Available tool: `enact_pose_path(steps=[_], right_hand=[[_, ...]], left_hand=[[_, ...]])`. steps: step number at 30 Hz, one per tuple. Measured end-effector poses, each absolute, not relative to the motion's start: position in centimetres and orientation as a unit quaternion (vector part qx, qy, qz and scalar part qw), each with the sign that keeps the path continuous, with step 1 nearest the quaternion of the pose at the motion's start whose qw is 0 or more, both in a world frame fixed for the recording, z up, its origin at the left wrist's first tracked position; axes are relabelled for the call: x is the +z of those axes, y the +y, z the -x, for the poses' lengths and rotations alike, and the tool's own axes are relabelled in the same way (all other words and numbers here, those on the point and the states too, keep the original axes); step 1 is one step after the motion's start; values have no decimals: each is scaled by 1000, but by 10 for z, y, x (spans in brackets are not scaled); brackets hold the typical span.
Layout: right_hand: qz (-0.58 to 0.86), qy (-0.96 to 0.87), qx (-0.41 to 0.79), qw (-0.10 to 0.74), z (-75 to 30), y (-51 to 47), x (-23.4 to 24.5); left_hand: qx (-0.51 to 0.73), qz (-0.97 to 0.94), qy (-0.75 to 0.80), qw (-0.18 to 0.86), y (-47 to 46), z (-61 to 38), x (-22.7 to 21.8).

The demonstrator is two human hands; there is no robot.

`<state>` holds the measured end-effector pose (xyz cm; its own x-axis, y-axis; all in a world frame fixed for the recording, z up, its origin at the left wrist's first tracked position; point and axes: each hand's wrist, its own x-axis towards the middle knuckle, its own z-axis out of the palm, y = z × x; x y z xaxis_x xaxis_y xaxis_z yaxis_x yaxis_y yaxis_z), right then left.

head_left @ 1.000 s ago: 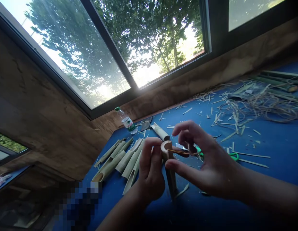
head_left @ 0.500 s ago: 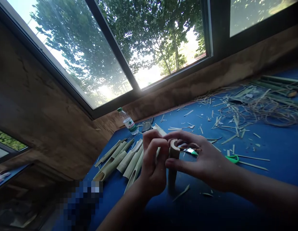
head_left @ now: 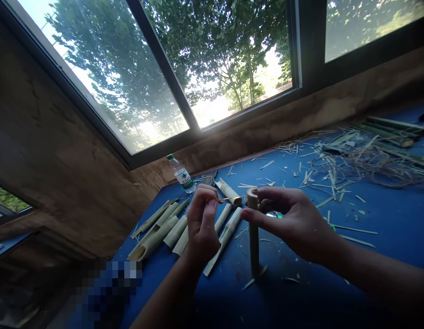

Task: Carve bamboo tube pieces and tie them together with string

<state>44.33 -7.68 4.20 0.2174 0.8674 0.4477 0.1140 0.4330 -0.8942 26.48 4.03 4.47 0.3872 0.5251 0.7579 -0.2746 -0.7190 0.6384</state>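
Note:
My right hand (head_left: 294,219) grips the top of a split bamboo piece (head_left: 254,242) that stands upright on the blue table (head_left: 386,214). My left hand (head_left: 203,224) pinches the end of a thin orange-yellow strand (head_left: 232,198), a rubber band or a thin strip. It stretches taut from my fingertips to the bamboo's top end. Green-handled scissors (head_left: 331,227) lie on the table behind my right hand, mostly hidden.
Several split bamboo halves (head_left: 164,230) lie in a row to the left. A plastic water bottle (head_left: 181,173) stands by the wall under the window. Bamboo slivers and a tangle of strips (head_left: 366,160) litter the right; green bamboo stalks (head_left: 390,128) lie at far right.
My left hand has let go of the bamboo piece and pulled leftward, drawing the thin strand taut. My right hand has taken over holding the bamboo upright.

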Motion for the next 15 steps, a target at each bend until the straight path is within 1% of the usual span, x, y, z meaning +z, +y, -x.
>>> enact_pose_path(steps=[4,9,13,15], right_hand=[[460,-535,268,656,-443,-76,43],[461,-519,286,660,-441,-78,44],[461,-517,278,665,-442,-78,45],[474,-523,257,661,-443,-78,45]], left_hand=[[565,-744,73,349,38,-266,43],[580,-730,87,352,40,-268,43],[561,-745,111,342,43,-267,44],[523,-777,138,323,43,-264,47]])
